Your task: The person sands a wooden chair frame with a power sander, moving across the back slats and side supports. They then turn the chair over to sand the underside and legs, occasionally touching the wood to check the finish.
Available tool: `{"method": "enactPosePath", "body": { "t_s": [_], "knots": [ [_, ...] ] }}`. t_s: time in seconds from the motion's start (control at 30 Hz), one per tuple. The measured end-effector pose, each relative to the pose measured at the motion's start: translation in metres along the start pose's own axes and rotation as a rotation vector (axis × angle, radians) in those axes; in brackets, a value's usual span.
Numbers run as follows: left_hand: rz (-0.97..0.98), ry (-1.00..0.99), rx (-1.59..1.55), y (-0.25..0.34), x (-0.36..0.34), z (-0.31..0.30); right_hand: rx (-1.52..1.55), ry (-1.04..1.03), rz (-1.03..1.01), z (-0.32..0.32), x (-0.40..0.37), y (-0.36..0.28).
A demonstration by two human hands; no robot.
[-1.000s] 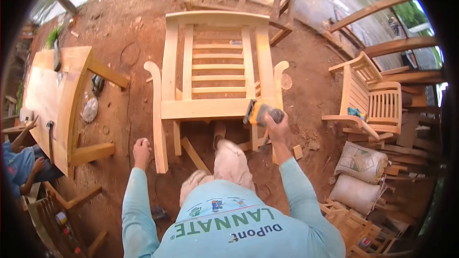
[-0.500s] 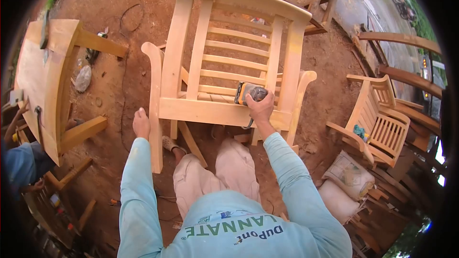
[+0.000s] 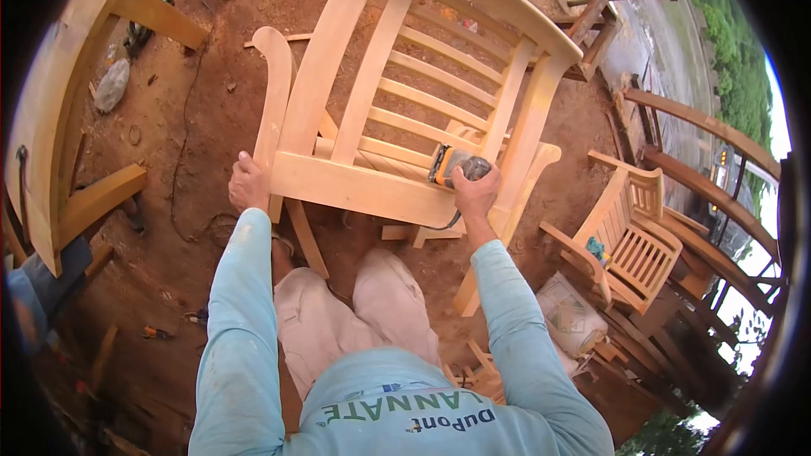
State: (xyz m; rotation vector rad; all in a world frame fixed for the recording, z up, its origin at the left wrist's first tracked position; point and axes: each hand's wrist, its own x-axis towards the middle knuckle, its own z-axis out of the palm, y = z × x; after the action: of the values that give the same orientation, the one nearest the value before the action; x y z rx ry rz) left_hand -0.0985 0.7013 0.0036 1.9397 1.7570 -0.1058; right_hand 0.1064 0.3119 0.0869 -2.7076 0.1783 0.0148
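Blue sleeves (image 3: 241, 321) reach toward a wooden chair (image 3: 363, 188) on the red dirt (image 3: 203, 194). The left hand (image 3: 248, 183) is at the chair's left edge, fingers bent; one cannot tell if they grip it. The right hand (image 3: 477, 193) has its fingers wrapped around a yellow and black sander (image 3: 454, 164), at the right end of the chair's near board. Past the chair's right edge are a sack (image 3: 570, 312) and another chair (image 3: 646, 258) with a blue-green cloth (image 3: 597, 248).

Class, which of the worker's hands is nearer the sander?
Right. The right hand grips the sander; the left hand is apart from it, at the chair's opposite side.
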Motion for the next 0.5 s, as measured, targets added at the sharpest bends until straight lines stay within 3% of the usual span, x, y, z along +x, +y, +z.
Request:
{"method": "enactPosePath", "body": {
  "t_s": [0.13, 0.23, 0.5],
  "knots": [
    [-0.033, 0.045, 0.016, 0.0035, -0.0003, -0.0014, -0.008, -0.020, 0.022, -0.0036, 0.0076, 0.0038],
    [-0.039, 0.039, 0.027, 0.0059, -0.0013, -0.0013, -0.069, 0.000, -0.074, -0.0051, 0.0094, 0.0067],
    [-0.063, -0.003, 0.013, 0.0006, 0.0045, 0.0034, -0.033, -0.035, -0.002, -0.0032, 0.0069, 0.0073]
  ]
}}
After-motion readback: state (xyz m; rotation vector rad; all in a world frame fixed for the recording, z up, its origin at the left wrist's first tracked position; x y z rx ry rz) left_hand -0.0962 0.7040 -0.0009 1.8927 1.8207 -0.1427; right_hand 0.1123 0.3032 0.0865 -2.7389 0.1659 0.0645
